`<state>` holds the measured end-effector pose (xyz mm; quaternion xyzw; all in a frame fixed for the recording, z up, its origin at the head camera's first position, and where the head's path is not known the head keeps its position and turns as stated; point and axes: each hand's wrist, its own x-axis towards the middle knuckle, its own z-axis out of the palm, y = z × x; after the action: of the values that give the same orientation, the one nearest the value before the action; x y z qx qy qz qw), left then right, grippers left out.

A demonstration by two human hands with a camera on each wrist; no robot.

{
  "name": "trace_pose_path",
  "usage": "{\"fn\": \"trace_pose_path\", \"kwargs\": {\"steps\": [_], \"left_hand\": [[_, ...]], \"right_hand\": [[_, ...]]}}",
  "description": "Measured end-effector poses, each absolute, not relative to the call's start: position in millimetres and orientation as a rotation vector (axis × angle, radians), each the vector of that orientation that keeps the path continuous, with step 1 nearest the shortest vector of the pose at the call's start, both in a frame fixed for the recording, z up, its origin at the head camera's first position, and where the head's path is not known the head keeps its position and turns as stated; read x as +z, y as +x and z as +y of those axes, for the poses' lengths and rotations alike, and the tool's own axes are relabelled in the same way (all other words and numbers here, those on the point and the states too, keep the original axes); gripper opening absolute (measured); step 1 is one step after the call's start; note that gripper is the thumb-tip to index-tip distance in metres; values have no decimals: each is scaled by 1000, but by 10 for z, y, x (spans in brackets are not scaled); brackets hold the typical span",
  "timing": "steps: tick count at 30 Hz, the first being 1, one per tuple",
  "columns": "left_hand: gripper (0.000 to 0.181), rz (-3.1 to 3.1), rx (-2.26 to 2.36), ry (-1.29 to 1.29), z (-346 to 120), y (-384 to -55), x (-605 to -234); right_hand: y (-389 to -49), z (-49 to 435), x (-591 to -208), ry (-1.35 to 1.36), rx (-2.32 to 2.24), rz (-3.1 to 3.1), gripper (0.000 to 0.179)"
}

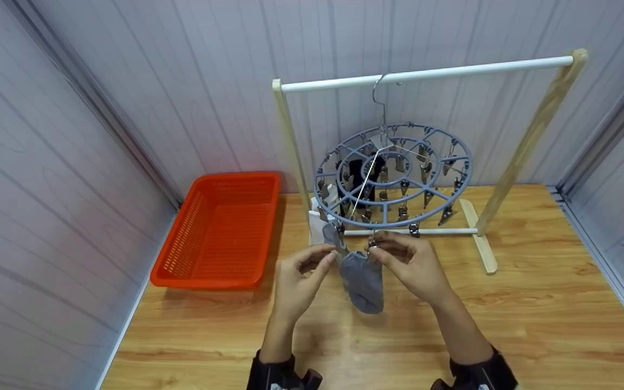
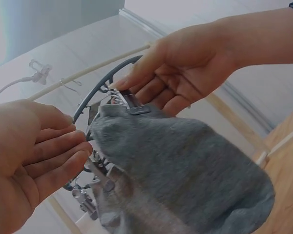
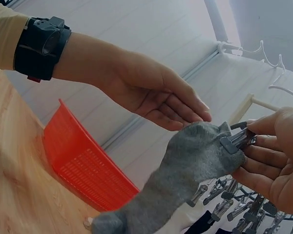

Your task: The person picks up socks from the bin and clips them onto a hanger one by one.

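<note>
A grey sock (image 1: 363,281) hangs by its cuff from the front of a round blue-grey clip hanger (image 1: 385,223). My right hand (image 1: 412,265) pinches a metal clip (image 2: 132,101) between thumb and fingers, and the clip's jaws are on the sock's cuff. On the other side of the cuff is my left hand (image 1: 301,279), its fingers (image 3: 185,105) fairly straight and the tips close to the fabric. Whether they touch it is hard to tell. Just left of this sock, a second grey sock (image 1: 331,234) hangs from another clip.
An orange plastic basket (image 1: 212,283) stands on the wooden floor at left. The hanger hooks over the white rail (image 1: 453,72) of a wooden-legged rack. White fabric (image 1: 316,230) and a black item (image 1: 363,189) hang farther back among several metal clips.
</note>
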<state>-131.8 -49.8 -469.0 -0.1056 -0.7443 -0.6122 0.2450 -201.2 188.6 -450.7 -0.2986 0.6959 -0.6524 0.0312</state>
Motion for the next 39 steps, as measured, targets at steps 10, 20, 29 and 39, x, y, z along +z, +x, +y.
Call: {"fn": "trace_pose_path", "kwargs": {"steps": [10, 20, 29, 39], "left_hand": [[12, -2002, -1549, -165, -745, -1299, -4667], [11, -2054, -1531, -85, -872, -1282, -4648], [10, -2095, -1485, -104, -864, -1290, -4670], [11, -2149, -1411, -132, -866, -1303, -4683]], "right_hand": [[-2059, 1934, -4495, -865, -1960, 2266, 26], [-2105, 1945, -4509, -831, -1941, 2339, 26], [-2109, 1982, -4487, -811, -1963, 2348, 22], [-2104, 1991, -4477, -805, -1970, 2322, 23]]}}
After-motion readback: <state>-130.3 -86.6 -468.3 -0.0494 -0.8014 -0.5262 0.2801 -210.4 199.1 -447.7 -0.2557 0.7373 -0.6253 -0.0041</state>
